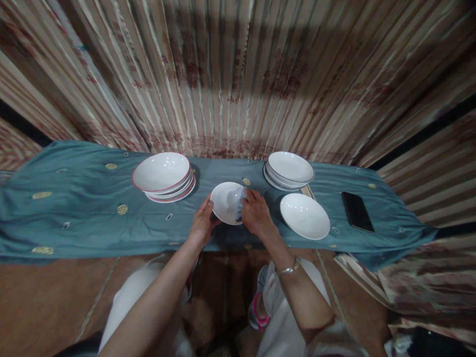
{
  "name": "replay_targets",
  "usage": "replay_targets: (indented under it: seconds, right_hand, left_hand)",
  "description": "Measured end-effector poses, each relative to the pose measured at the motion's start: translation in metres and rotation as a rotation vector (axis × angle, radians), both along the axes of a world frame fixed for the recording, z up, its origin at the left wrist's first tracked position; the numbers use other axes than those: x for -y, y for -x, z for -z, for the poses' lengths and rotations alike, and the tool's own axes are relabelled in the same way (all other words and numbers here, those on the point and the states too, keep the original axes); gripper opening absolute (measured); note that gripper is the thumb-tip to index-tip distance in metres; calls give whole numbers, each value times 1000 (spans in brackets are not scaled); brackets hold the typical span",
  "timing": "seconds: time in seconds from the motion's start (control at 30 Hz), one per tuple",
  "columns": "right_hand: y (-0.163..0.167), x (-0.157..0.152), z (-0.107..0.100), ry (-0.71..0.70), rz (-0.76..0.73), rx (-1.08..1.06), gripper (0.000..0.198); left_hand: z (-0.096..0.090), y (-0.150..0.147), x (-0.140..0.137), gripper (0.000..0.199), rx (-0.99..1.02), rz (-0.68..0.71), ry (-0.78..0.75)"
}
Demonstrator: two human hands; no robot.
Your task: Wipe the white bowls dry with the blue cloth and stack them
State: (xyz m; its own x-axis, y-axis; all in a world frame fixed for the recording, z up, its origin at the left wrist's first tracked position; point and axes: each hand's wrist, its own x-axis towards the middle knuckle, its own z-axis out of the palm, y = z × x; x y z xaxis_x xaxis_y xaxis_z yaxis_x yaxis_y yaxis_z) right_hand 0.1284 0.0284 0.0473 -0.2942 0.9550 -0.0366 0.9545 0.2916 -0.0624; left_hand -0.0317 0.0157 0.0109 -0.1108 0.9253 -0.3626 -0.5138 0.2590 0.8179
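A small white bowl (pixel 224 202) is tilted toward me above the table's front part. My left hand (pixel 203 218) grips its left rim, thumb on the inside edge and fingers underneath. At the bowl's right side my right hand (pixel 256 210) is closed on what looks like a blue-and-white cloth (pixel 240 204), pressed against the inner surface. The fingertips of that hand are partly hidden. Another white bowl (pixel 305 215) sits just right of my right hand, touched by neither hand.
A stack of red-rimmed white bowls and plates (pixel 163 173) stands at left. Dark-rimmed white dishes (pixel 290 167) are stacked at back right. A black phone (pixel 357 211) lies farther right on the blue-green tablecloth (pixel 89 198). A pleated curtain (pixel 230 74) hangs close behind.
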Motion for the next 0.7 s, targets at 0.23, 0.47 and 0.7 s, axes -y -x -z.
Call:
replay_targets:
  seconds: [0.23, 0.47, 0.7]
  right_hand:
    - [3, 4, -7, 122, -101, 61, 30]
    - [6, 0, 1, 171, -294, 15, 33]
    - [16, -6, 11, 190, -237, -139, 39]
  left_hand:
    - [1, -1, 0, 47, -17, 0, -23]
    - [7, -1, 0, 54, -9, -6, -30]
    - [10, 0, 0, 56, 8, 7, -40]
